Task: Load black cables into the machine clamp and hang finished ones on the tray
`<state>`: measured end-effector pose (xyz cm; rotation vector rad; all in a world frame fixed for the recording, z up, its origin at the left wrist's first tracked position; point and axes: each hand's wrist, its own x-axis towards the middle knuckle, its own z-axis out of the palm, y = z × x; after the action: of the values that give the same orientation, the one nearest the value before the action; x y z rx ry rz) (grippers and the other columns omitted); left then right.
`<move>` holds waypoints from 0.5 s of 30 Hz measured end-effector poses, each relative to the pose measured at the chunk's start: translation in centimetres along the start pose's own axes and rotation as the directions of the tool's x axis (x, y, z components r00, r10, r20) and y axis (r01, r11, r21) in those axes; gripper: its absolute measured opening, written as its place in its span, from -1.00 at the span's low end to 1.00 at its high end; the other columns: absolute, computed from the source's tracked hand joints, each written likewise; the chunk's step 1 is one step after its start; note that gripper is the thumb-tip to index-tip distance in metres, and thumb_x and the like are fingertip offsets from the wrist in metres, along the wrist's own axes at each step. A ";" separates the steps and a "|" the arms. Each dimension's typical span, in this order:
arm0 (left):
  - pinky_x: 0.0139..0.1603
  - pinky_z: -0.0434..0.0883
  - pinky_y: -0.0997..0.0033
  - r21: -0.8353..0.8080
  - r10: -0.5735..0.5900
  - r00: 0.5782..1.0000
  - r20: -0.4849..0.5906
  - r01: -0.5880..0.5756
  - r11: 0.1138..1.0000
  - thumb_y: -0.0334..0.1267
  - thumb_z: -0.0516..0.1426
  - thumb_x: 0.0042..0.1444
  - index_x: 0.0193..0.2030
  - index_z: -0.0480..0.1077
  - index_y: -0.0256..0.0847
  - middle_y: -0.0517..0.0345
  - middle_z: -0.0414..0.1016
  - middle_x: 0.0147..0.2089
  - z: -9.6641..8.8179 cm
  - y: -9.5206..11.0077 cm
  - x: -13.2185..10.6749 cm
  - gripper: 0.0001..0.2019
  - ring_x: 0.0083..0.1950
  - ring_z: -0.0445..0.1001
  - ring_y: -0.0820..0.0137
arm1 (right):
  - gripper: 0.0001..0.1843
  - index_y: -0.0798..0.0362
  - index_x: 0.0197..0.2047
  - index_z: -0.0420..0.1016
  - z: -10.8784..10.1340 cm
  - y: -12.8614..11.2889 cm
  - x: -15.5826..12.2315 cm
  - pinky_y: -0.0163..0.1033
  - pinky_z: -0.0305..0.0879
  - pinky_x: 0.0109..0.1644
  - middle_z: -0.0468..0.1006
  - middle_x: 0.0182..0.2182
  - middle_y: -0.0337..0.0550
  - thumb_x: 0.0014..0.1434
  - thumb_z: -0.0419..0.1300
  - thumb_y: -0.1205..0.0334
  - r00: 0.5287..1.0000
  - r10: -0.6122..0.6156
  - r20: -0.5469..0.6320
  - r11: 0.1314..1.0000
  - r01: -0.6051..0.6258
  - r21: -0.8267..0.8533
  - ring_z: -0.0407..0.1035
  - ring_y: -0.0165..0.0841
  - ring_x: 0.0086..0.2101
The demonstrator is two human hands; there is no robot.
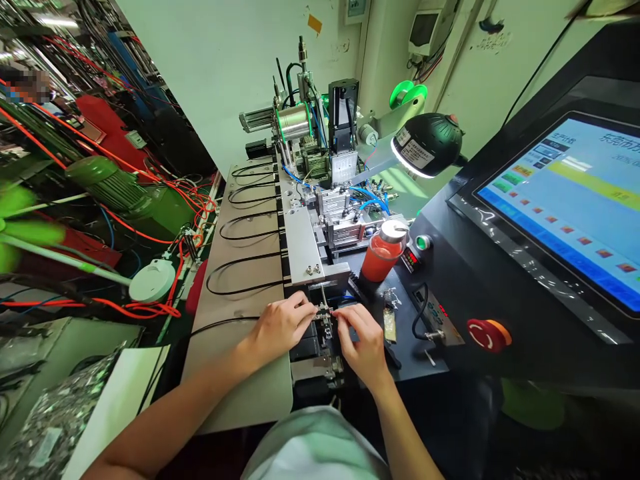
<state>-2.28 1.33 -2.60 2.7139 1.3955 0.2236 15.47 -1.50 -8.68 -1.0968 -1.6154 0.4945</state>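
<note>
My left hand (pixel 283 325) is closed in a pinch at the small metal fixture (pixel 326 320) on the machine's near end. A thin black cable (pixel 220 325) runs from the left into that hand, and its tip is hidden by the fingers. On the other side of the fixture is my right hand (pixel 364 339), thumb and finger pinched together. Whatever lies between those fingertips is too small to make out. Farther along the machine, several looped black cables (pixel 240 230) lie on the beige side plate (pixel 240 393), their ends tucked under the long metal cover (pixel 303 247).
An orange-red jar (pixel 383 252) with a metal lid stands right of the machine. Beyond it are a lit lamp (pixel 425 143) and a wire spool (pixel 294 123). A touch screen (pixel 575 193) and red stop button (pixel 489 335) are at right. A green fan (pixel 30 230) stands left.
</note>
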 end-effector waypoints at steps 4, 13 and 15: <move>-0.36 0.34 0.51 -0.008 -0.009 1.000 0.001 0.009 1.000 -0.29 -0.01 0.30 -0.22 0.48 -0.20 0.17 0.47 -0.25 0.0 -0.1 -0.1 -0.77 -0.36 0.48 0.46 | -0.76 0.05 -0.26 0.47 0.1 0.0 -0.2 -0.22 0.32 -0.25 0.52 -0.38 -0.10 0.28 -0.01 0.42 0.999 0.019 -0.045 1.000 -0.018 0.013 0.39 -0.30 -0.33; -0.27 0.38 0.49 -0.055 -0.054 0.997 0.058 0.057 0.997 -0.29 0.02 0.29 -0.18 0.47 -0.16 0.16 0.49 -0.19 -0.1 0.3 0.1 -0.81 -0.29 0.51 0.43 | -0.76 0.05 -0.31 0.47 -1.4 -0.8 -1.0 -0.25 0.32 -0.30 0.51 -0.41 -0.12 0.29 0.00 0.35 0.986 0.105 -0.131 0.994 -0.106 0.001 0.41 -0.32 -0.37; -0.23 0.39 0.46 -0.063 -0.109 0.990 0.088 0.115 0.991 -0.26 0.03 0.29 -0.11 0.45 -0.17 0.14 0.52 -0.18 -1.1 -0.1 0.1 -0.82 -0.24 0.53 0.38 | -0.77 0.04 -0.30 0.48 -1.8 -1.0 -1.1 -0.26 0.33 -0.31 0.52 -0.41 -0.12 0.29 0.01 0.34 0.986 0.097 -0.138 0.995 -0.097 0.004 0.42 -0.32 -0.37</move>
<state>-2.54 1.46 -1.58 2.5495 1.4821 0.1436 16.66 -3.27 -7.85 -1.1900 -1.4473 0.4696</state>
